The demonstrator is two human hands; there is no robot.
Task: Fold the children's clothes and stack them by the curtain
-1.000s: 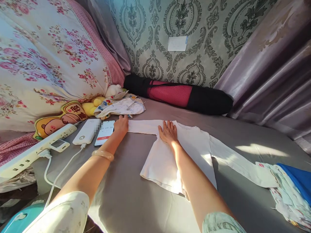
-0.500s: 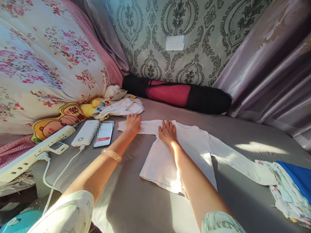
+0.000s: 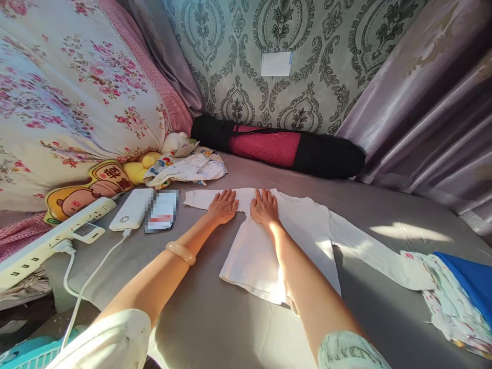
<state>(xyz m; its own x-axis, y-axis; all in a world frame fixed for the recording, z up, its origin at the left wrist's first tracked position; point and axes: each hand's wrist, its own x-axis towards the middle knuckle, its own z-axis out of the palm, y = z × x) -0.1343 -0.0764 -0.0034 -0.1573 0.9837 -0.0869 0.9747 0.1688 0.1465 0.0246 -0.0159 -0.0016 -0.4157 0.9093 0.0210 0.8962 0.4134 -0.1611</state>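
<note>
A small white long-sleeved shirt lies spread on the grey sheet, both sleeves stretched out to the sides. Flat on its left sleeve rests my left hand, fingers extended, a pale bangle round the forearm. My right hand presses flat on the shirt near the left shoulder, fingers slightly apart. Neither hand grasps anything. The cuff of the right sleeve reaches over a stack of folded patterned clothes.
Left of the shirt are a phone, a white power bank with a cable, and a power strip. Behind lie crumpled cloths and a black and pink rolled bag. A blue cloth is at the right.
My left hand has moved right along the sleeve, from near the cuff toward the shoulder, and its fingers have flattened out. My right hand stays about where it was.
</note>
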